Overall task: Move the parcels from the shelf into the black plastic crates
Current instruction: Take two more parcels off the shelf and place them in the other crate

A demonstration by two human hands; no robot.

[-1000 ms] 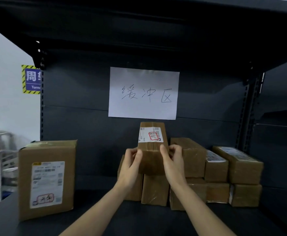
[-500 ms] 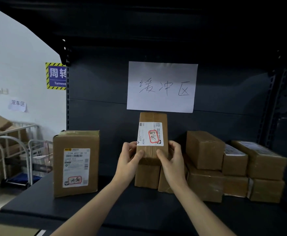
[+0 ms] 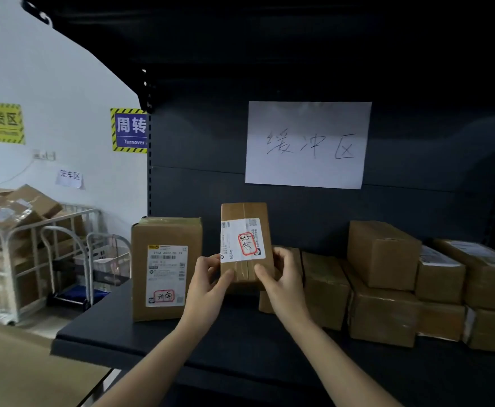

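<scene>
A small brown parcel (image 3: 244, 214) with a white label and a red stamp is held upright above the dark shelf (image 3: 225, 342). My left hand (image 3: 208, 284) grips its lower left edge and my right hand (image 3: 281, 282) grips its lower right edge. A larger upright parcel (image 3: 167, 267) stands on the shelf just left of my hands. A stack of several brown parcels (image 3: 384, 284) lies along the shelf to the right. No black crate is in view.
A white paper sign (image 3: 307, 143) hangs on the shelf's back panel. To the left, beyond the shelf end, stand metal roll cages (image 3: 35, 259) loaded with cardboard boxes, against a white wall with yellow-bordered signs (image 3: 128, 130). A tan surface (image 3: 20, 371) lies at lower left.
Both hands have drawn the small parcel off the stack and toward me, tilting its label up. The view has swung left, showing more of the wall and cages.
</scene>
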